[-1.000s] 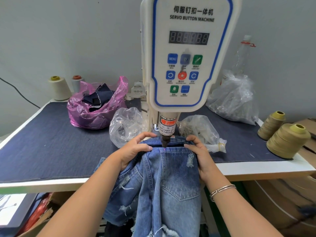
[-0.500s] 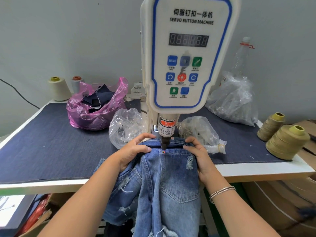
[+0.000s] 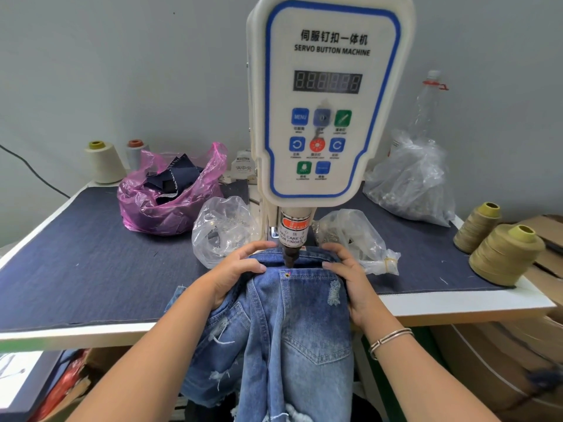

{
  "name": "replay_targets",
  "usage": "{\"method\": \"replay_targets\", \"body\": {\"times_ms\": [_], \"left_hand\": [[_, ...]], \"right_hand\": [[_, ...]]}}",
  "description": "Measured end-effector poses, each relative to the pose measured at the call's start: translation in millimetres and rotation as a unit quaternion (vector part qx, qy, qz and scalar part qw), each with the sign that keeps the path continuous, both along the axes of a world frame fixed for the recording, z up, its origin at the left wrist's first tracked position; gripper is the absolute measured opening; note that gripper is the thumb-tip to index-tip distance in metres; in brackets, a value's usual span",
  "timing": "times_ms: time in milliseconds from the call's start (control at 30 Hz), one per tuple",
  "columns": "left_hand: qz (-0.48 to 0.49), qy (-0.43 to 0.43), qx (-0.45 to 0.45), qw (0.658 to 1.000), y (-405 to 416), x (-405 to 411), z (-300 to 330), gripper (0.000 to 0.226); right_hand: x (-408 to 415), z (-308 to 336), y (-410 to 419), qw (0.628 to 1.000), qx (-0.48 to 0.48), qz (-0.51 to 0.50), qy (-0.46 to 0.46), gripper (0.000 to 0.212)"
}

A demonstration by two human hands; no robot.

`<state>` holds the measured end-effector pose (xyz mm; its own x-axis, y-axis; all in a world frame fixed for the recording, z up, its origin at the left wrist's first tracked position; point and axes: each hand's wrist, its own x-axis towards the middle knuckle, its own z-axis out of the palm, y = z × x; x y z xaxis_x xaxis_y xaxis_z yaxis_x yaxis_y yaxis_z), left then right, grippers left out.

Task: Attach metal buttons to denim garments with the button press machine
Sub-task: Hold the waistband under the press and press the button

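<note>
under the press [image 3: 329, 117], at the table [image 3: 91, 269] edge, denim shorts [image 3: 298, 315] hang down toward the camera with their waistband spread beneath the punch [image 3: 288, 257]. left hand [image 3: 237, 272] grips the waistband on the left of the punch, fingers curled over the folded cloth. right hand [image 3: 347, 275] holds it on the right, fingers bent over the band's top edge; a bracelet [image 3: 390, 339] sits on that wrist. a small metal rivet [image 3: 286, 273] shows at a pocket corner just below the punch tip. clear bags [image 3: 222, 226] lie on either side of the press column, a pink bag [image 3: 164, 205] of dark scraps further left, and thread cones [image 3: 505, 254] on the right.
</note>
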<state>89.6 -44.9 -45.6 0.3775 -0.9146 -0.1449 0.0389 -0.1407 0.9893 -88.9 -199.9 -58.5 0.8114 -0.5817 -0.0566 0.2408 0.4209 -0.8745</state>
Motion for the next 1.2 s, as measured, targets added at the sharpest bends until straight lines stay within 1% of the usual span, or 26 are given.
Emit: {"method": "replay_targets", "body": {"times_ms": [67, 100, 167, 300, 367, 433, 500, 567, 600, 667, 700, 733, 767, 800, 867, 900, 933, 967, 1000, 1100, 1200], "left_hand": [[0.006, 0.011, 0.005, 1.0, 0, -1, 2, 0.051], [0.01, 0.011, 0.008, 1.0, 0, -2, 3, 0.051], [0.018, 0.018, 0.007, 1.0, 1, -3, 3, 0.055], [0.024, 0.055, -0.005, 0.998, 2, -4, 2, 0.056], [0.025, 0.082, -0.008, 0.996, 2, -4, 1, 0.057], [0.026, 0.102, -0.009, 0.994, 3, -5, 1, 0.056], [0.015, 0.114, -0.012, 0.993, 4, -6, 3, 0.049], [0.007, 0.12, -0.016, 0.993, 5, -8, 5, 0.046], [0.004, 0.121, -0.019, 0.992, 5, -8, 6, 0.046], [-0.006, 0.125, -0.023, 0.992, 9, -9, 7, 0.045], [-0.013, 0.131, -0.024, 0.991, 11, -8, 8, 0.046], [-0.02, 0.139, -0.025, 0.99, 14, -8, 8, 0.046], [-0.024, 0.147, -0.023, 0.989, 17, -6, 8, 0.048], [-0.026, 0.152, -0.02, 0.988, 20, -4, 7, 0.048], [-0.032, 0.163, -0.014, 0.986, 25, -1, 6, 0.041], [-0.032, 0.171, -0.014, 0.985, 27, 0, 6, 0.037], [-0.025, 0.177, -0.018, 0.984, 29, 1, 5, 0.034], [-0.015, 0.181, -0.023, 0.983, 31, 2, 5, 0.032], [-0.003, 0.184, -0.028, 0.982, 32, 3, 5, 0.03], [0.025, 0.2, -0.045, 0.979, 34, 4, 7, 0.023], [0.061, 0.173, -0.065, 0.981, 34, 9, 13, 0.024]], "right_hand": [[-1, 2, -1, 1.0, 0.004, 0.015, -0.009, 0.045], [-1, 3, 0, 1.0, 0.016, 0.022, -0.012, 0.046], [-3, 5, 2, 0.999, 0.034, 0.031, -0.009, 0.04], [-7, 7, 7, 0.999, 0.02, 0.044, 0.022, 0.021], [-10, 8, 10, 0.997, 0.013, 0.075, 0.03, 0.02], [-13, 11, 13, 0.993, -0.01, 0.11, 0.043, 0.026], [-19, 17, 14, 0.984, -0.081, 0.13, 0.088, 0.028], [-27, 24, 11, 0.962, -0.205, 0.097, 0.151, 0.02], [-31, 29, 7, 0.95, -0.257, 0.049, 0.17, 0.017], [-41, 42, -3, 0.927, -0.321, -0.089, 0.171, 0.013], [-45, 48, -10, 0.903, -0.359, -0.161, 0.17, 0.014], [-47, 52, -19, 0.867, -0.408, -0.217, 0.189, 0.016], [-46, 55, -29, 0.819, -0.461, -0.249, 0.235, 0.016], [-44, 57, -39, 0.757, -0.516, -0.256, 0.307, 0.016], [-35, 56, -52, 0.612, -0.614, -0.207, 0.453, 0.02], [-30, 55, -56, 0.556, -0.647, -0.172, 0.493, 0.021], [-25, 54, -58, 0.516, -0.671, -0.142, 0.513, 0.023], [-19, 52, -58, 0.487, -0.692, -0.121, 0.519, 0.024], [-12, 50, -60, 0.468, -0.706, -0.108, 0.52, 0.024], [6, 47, -61, 0.422, -0.728, -0.084, 0.534, 0.027], [17, 45, -63, 0.377, -0.74, -0.07, 0.553, 0.028]]}}
